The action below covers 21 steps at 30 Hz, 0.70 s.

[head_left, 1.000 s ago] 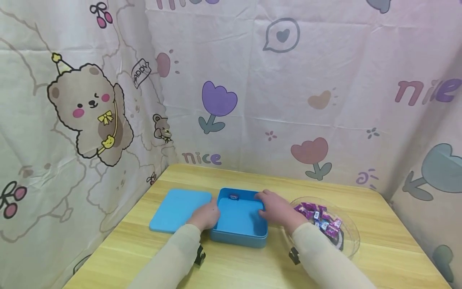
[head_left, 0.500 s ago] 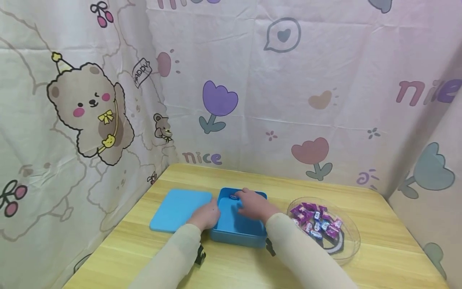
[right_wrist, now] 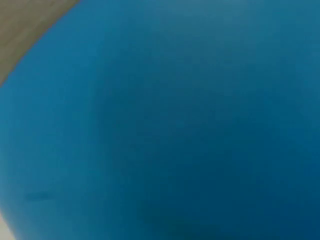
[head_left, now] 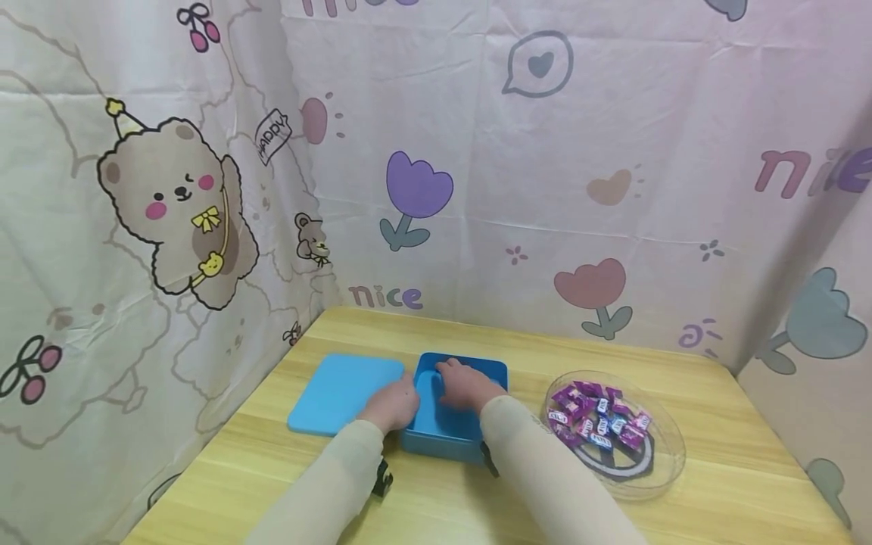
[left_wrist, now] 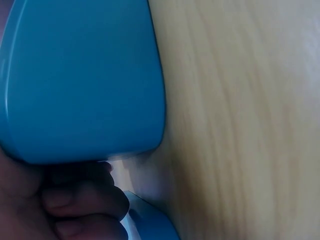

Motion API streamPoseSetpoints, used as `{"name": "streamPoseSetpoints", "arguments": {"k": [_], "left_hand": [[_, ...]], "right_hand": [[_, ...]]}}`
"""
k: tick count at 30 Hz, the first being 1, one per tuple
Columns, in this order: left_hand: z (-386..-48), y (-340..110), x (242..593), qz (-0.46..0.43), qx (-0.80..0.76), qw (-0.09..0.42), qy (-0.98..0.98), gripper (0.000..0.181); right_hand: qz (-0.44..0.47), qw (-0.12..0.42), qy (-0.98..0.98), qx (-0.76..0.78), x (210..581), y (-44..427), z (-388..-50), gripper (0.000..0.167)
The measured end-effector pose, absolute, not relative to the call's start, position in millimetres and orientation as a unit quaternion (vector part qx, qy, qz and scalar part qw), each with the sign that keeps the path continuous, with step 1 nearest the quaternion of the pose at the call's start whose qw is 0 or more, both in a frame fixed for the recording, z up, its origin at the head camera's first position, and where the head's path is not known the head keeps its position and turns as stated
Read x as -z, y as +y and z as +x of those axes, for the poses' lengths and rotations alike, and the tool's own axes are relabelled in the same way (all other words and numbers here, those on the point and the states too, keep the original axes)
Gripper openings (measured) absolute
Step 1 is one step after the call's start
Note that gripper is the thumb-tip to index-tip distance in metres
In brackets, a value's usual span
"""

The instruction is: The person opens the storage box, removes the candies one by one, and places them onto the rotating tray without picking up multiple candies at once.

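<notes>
A lidless blue box [head_left: 446,448] stands on the table. My left hand [head_left: 398,403] holds its left side; in the left wrist view, curled fingers [left_wrist: 85,202] press against the blue wall. My right hand [head_left: 466,386] reaches down inside the box, its fingers bent near the back left corner. Whatever lies under those fingers is hidden, including the small dark-wrapped candy seen there before. Only blurred blue surface [right_wrist: 175,110] fills the right wrist view.
Left of the box lies a flat blue lid [head_left: 341,390]. A clear round dish [head_left: 671,473] with several purple and blue wrapped candies [head_left: 602,416] stands to the right. A patterned curtain [head_left: 490,166] hangs behind the wooden table [head_left: 436,507].
My right hand has moved left from the box's right rim to its back left corner, covering the small candy. My left hand stays on the left side.
</notes>
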<state>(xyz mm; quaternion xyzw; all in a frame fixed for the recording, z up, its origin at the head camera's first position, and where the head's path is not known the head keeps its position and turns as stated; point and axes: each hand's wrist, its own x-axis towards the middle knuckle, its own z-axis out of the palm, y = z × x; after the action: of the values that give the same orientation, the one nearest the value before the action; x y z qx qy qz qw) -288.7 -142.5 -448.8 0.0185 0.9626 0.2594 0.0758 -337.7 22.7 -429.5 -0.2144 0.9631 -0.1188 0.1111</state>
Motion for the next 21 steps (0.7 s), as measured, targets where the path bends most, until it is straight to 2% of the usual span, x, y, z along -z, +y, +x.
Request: {"name": "streamPoseSetpoints", "arguments": {"k": [5, 17, 21], "left_hand": [[-288, -141, 448, 0.018, -0.258, 0.074, 0.963, 0.057], [-286, -140, 448, 0.023, -0.259, 0.067, 0.963, 0.055], [-286, -141, 447, 0.018, -0.265, 0.07, 0.962, 0.056]], "right_hand": [[-0.213, 0.105, 0.965, 0.113, 432, 22, -337, 0.068], [-0.222, 0.086, 0.969, 0.069, 444, 22, -340, 0.059], [-0.232, 0.078, 0.968, 0.044, 443, 21, -337, 0.048]]}}
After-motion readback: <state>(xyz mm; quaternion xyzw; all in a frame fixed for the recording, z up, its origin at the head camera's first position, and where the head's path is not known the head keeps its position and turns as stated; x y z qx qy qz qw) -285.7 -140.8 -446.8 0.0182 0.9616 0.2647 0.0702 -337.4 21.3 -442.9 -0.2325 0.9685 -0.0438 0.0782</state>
